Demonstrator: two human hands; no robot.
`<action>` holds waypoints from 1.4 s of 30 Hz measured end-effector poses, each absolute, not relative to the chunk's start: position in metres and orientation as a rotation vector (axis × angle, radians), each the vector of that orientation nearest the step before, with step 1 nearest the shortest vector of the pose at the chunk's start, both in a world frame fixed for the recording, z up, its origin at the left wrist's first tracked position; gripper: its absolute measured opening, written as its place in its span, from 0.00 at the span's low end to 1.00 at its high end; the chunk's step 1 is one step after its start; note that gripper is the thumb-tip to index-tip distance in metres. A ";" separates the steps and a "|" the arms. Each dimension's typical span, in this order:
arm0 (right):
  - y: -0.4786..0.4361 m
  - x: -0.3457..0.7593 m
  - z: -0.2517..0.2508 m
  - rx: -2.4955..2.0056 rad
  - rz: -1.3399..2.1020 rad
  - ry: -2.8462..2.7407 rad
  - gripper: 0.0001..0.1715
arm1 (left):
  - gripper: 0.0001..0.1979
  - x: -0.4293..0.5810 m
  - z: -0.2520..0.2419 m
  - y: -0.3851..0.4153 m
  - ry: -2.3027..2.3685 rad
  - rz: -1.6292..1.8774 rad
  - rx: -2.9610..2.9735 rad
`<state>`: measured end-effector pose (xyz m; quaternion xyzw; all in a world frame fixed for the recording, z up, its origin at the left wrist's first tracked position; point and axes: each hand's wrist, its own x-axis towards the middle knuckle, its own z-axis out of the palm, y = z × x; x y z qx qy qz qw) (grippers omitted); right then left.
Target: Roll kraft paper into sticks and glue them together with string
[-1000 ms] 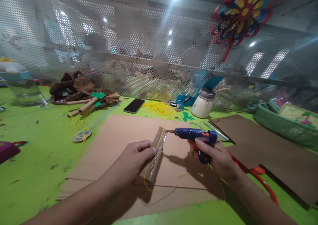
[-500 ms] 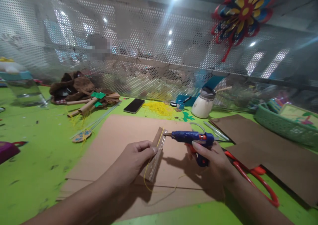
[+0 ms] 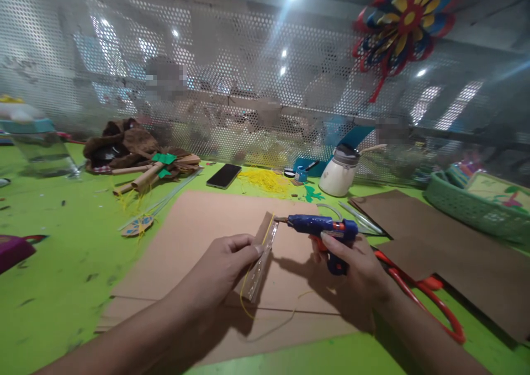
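My left hand (image 3: 226, 262) pinches a narrow brown cardboard strip (image 3: 263, 232) between thumb and fingers, over a stack of brown cardboard sheets (image 3: 194, 220). Along the strip's right edge runs a line of clear, shiny glue (image 3: 265, 253). A yellow thread (image 3: 245, 286) lies along the strip and loops off its lower end. My right hand (image 3: 358, 264) is wrapped round the grip of a blue glue gun (image 3: 318, 225). The gun points left, its nozzle at the top right end of the strip; whether it touches I cannot tell.
Red-handled scissors (image 3: 439, 303) lie right of my right hand, by dark brown cardboard (image 3: 467, 253). Behind stand a phone (image 3: 223, 176), yellow shreds (image 3: 267, 181), a white jar (image 3: 337, 173) and a green basket (image 3: 476, 206). Rolled paper pieces (image 3: 147, 176) and a water container (image 3: 41, 148) are at left.
The glue gun's nozzle has shifted slightly up, to the strip's top end, and the glue line now reaches higher. My left hand and the strip stay nearly still.
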<state>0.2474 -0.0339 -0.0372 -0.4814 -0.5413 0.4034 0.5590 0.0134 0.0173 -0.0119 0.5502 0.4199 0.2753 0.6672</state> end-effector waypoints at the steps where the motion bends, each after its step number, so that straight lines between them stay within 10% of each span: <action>1: -0.033 0.248 -0.038 -1.139 0.947 -1.261 0.15 | 0.13 0.013 -0.011 0.017 0.949 0.617 1.247; 42: -0.052 0.234 -0.025 -1.227 1.156 -1.386 0.14 | 0.09 0.015 0.001 0.014 0.984 0.686 1.092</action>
